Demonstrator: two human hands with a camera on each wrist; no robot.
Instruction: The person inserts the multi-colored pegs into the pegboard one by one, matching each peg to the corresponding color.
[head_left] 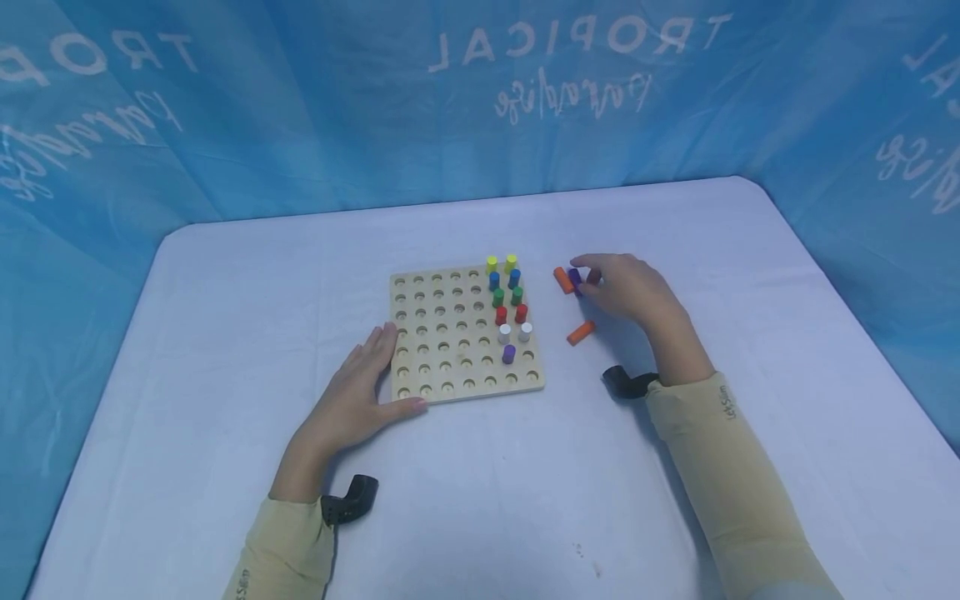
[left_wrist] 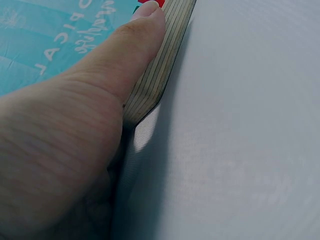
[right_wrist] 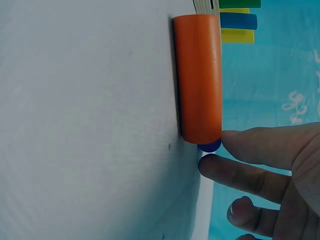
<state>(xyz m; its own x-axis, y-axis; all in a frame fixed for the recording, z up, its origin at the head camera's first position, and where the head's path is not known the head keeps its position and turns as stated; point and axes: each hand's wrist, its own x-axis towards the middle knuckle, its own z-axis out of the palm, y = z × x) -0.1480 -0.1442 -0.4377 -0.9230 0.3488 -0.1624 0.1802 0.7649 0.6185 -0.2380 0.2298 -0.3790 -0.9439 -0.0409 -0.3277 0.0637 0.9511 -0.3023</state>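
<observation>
My right hand (head_left: 626,287) closes its grip on the small purple wooden peg (head_left: 575,279), fingertips (right_wrist: 212,165) pinching it beside a lying orange wooden peg (head_left: 563,280), off the right edge of the square wooden pegboard (head_left: 450,333) at the middle of the white counter (head_left: 225,333). My left hand (head_left: 360,392) lies flat and open, thumb (left_wrist: 145,30) pressing the board's near-left corner. The blue backdrop (head_left: 300,108) reads, mirrored, "TROPICAL paradise".

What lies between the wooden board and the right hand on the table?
In the head view, an orange peg and a purple peg lie there; the right hand pinches the purple one.
</observation>
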